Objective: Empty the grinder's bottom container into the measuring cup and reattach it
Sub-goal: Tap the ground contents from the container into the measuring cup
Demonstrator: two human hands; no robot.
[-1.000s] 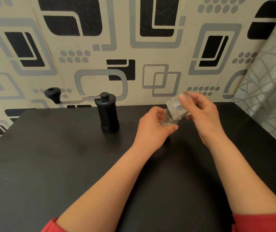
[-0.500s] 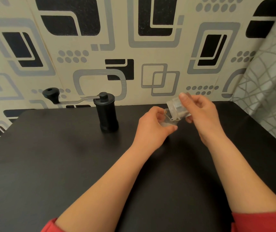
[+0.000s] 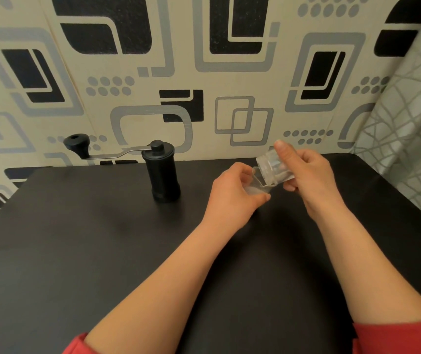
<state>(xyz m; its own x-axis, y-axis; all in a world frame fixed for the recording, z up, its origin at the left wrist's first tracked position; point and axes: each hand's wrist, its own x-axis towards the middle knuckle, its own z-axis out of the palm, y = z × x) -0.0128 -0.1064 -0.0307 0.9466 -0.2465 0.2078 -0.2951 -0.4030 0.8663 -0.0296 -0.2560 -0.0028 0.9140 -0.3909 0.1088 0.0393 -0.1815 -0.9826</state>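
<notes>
Container: clear bottom container (image 3: 273, 167), tipped mouth-down, its lip touching the rim of the measuring cup (image 3: 257, 186), right of centre on the worktop (image 3: 76, 238).
Right fingers: fingers (image 3: 284, 152) of the right hand (image 3: 309, 180) clamped round the container, thumb lying along its upper side.
Left fingers: left hand (image 3: 232, 192) wrapped round the small clear cup to steady it. Whether the cup rests on the worktop cannot be told.
Change: almost none over the last second; the tilt and both grips hold, with the container only slightly shifted.
Meaning: the pour looks to be draining out, not yet finished. A pale patch shows low in the cup, but it is too faint to name.
Grinder: black grinder (image 3: 162, 172) stands upright to the left, well apart from both hands, crank handle (image 3: 76, 143) pointing left; reattachment still ahead.
</notes>
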